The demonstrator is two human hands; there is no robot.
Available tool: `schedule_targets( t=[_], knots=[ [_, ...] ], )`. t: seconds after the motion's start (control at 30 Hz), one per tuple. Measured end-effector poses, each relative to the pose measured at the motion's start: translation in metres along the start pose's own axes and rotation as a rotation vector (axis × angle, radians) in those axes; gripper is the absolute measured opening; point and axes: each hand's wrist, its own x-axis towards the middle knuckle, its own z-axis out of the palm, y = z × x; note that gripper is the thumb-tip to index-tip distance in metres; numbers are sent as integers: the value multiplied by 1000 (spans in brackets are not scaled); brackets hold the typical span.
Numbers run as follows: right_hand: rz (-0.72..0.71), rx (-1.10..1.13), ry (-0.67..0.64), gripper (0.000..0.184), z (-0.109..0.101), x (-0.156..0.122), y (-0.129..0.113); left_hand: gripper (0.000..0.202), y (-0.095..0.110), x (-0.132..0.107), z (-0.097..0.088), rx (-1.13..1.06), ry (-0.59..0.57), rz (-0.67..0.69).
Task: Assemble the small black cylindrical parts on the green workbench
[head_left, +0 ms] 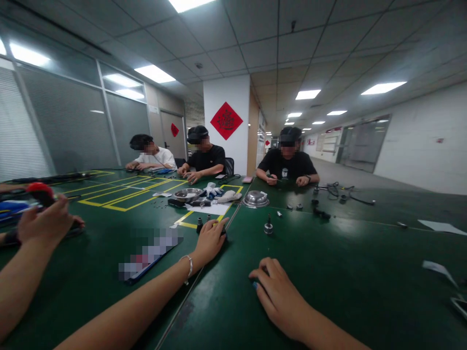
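My left hand (pixel 210 241), with a bracelet at its wrist, reaches forward over the table. Its fingers close around a small dark part (pixel 224 234), mostly hidden beneath them. Just beyond stand two small dark metal fittings (pixel 199 225). My right hand (pixel 275 290) rests low over the green tabletop, fingers loosely bent and apart, with no held object visible. A small blue spot shows at its thumb; I cannot tell whether it is a nail or an object. Ahead of that hand, a round metal part with a stem (pixel 268 226) stands upright.
Gloves (pixel 215 191) and a steel bowl (pixel 188 194) lie ahead, near an overturned metal dish (pixel 256 199). A long packet (pixel 153 255) lies left. A co-worker's hand (pixel 45 221) holds a red-and-black tool. Three people sit opposite; cables (pixel 337 190) lie right.
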Motion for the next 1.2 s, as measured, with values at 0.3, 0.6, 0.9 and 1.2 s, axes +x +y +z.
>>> schedule_targets(
  t=[0.3,0.6,0.9,1.2],
  knots=[
    [-19,-91,15,28,21,15,20,25,-25,7,13,-200,-56,101],
    [-19,-112,45,27,18,19,16,37,-38,9,21,-301,-120,140],
    [6,-43,82,27,-1,9,-2,37,-37,12,16,-186,-133,148],
    [23,-35,23,32,10,14,11,21,-3,7,-6,-282,-227,120]
  ],
)
